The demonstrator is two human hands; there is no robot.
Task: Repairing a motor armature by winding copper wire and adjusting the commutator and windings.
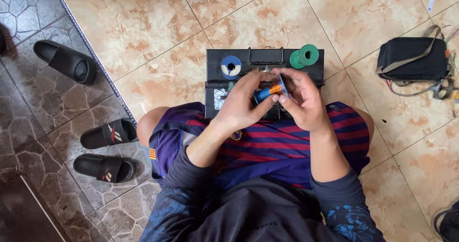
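From the head camera, a person sat on the tiled floor (158,22) and looked down at both hands. The left hand (241,101) and the right hand (303,101) met in the middle, just above the lap. Between them they held a small blue spool (267,92) with shiny copper wire wound around it. The left fingers were curled around the blue end of the spool. The right fingers (286,74) were pinched narrow on the copper end, at the thin flat rim of the spool. The spool lay on its side, tipped a little, right over a black box (263,58).

The black box stood on the floor just past the person's knees. A blue roll of tape (231,66) lay flat on the left part of the box. A green spool (304,56) lay on its side on the right part of the box. A small white cat sticker (219,98) was on the near left side of the box.

Far to the right, a black pouch (413,58) with grey straps lay on the floor. On the left, three black sandals lay on the darker stone floor: one (67,61) far off, and two (107,134) nearer, close together.
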